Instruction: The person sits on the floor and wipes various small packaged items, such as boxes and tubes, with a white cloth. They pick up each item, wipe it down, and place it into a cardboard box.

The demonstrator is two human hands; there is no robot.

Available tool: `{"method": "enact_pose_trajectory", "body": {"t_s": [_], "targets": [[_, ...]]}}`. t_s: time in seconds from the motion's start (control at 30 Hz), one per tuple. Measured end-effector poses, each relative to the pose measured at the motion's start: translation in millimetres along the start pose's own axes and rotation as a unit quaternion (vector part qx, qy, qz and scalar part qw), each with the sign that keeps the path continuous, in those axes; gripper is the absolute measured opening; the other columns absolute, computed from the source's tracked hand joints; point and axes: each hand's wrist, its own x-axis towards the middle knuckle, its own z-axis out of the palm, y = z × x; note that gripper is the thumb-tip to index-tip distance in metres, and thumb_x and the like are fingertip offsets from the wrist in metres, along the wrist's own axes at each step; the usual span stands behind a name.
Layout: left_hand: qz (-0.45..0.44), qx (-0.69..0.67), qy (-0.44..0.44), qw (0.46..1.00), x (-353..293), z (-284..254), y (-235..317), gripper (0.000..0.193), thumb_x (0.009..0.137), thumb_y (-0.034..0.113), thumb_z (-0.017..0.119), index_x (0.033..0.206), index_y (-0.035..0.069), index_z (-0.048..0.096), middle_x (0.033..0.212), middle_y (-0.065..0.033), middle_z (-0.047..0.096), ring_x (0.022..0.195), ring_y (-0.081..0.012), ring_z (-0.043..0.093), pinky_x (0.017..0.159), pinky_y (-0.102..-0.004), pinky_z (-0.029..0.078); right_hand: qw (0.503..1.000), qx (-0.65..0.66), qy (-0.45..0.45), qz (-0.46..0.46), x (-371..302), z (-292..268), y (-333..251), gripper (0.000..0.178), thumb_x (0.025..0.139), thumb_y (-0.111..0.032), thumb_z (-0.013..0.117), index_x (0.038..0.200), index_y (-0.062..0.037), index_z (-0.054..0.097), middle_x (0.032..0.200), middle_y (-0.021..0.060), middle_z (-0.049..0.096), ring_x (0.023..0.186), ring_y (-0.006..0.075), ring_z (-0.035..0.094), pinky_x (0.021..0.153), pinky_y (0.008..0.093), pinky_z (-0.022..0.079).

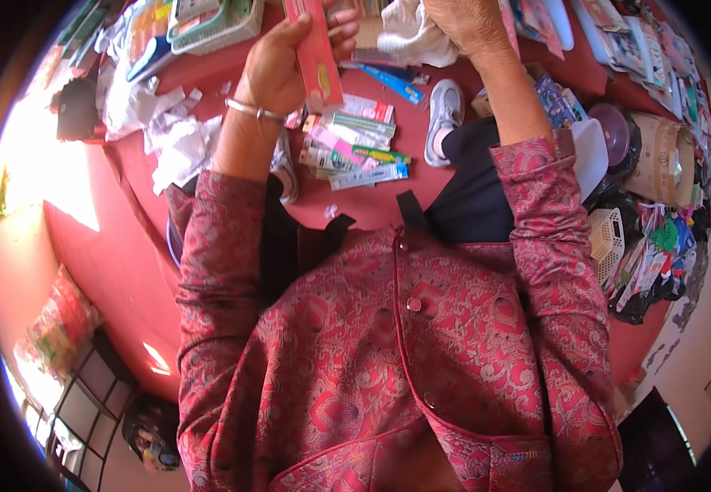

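Note:
My left hand (278,70) holds a long, flat red pack (316,61) upright near the top edge, with the thumb on one side and the fingers on the other. At its upper end the pack is cut off by the picture's edge. To the right, my right hand (466,25) grips a crumpled white cloth (417,34); its fingertips are partly hidden. Below my hands, several slim packs (364,131) in green, white and pink lie in a loose pile on the red floor (126,271). A blue strip-shaped pack (390,82) rests above the pile.
Grey shoes (444,123) stand on either side of the pile. Baskets (216,29) fill the upper left, with crumpled white plastic (183,131) below. At right are a cardboard box (659,160), a round purple tub (608,135), a cream basket (607,242) and assorted packaged goods (659,254).

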Motion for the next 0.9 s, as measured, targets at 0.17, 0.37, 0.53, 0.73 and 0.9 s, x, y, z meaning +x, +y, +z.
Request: {"method": "enact_pose_trajectory", "body": {"t_s": [0.17,0.37,0.53,0.73,0.9], "targets": [[0.068,-0.017,0.002,0.998,-7,11,0,0.043,0.087,0.023,0.047,0.124,0.003,0.036,0.114,-0.0106,0.050,0.086,-0.0211,0.057,0.070,-0.0319,0.050,0.970,0.027,-0.240,0.020,-33,41,8,0.045,0.082,-0.043,0.055,0.090,0.0014,0.059,0.077,0.0237,0.059,0.074,0.0250,0.061,0.066,0.0376,0.045],[0.110,-0.032,0.030,0.993,7,-2,-12,0.045,0.091,0.022,0.036,0.128,-0.004,0.029,0.127,-0.0197,0.043,0.109,-0.0295,0.048,0.094,-0.0410,0.040,0.960,0.035,-0.215,-0.173,-37,53,30,0.027,0.080,-0.025,0.059,0.099,-0.0059,0.062,0.067,0.0108,0.057,0.058,0.0219,0.054,0.057,0.0342,0.045],[0.150,-0.045,0.076,0.985,-1,-14,6,0.047,0.091,0.016,0.037,0.131,-0.003,0.022,0.129,-0.0233,0.039,0.120,-0.0315,0.040,0.097,-0.0382,0.037,0.802,0.410,-0.281,0.332,-53,75,11,0.022,0.082,-0.018,0.059,0.095,-0.0008,0.062,0.073,0.0027,0.059,0.065,0.0074,0.052,0.058,0.0243,0.043],[0.127,0.005,0.257,0.958,0,-18,12,0.040,0.089,0.010,0.041,0.123,-0.007,0.032,0.117,-0.0217,0.051,0.104,-0.0283,0.054,0.088,-0.0342,0.044,0.818,0.387,-0.202,0.375,-41,65,20,0.014,0.082,-0.012,0.060,0.077,0.0003,0.062,0.074,0.0033,0.061,0.061,0.0087,0.057,0.053,0.0208,0.046],[0.046,0.010,0.170,0.984,-4,-15,15,0.035,0.089,0.014,0.041,0.117,-0.006,0.039,0.112,-0.0179,0.054,0.100,-0.0226,0.055,0.090,-0.0307,0.044,0.869,0.342,-0.077,0.349,-5,41,70,0.010,0.078,-0.008,0.060,0.074,0.0012,0.060,0.062,0.0068,0.059,0.048,0.0134,0.055,0.045,0.0265,0.046]]}}
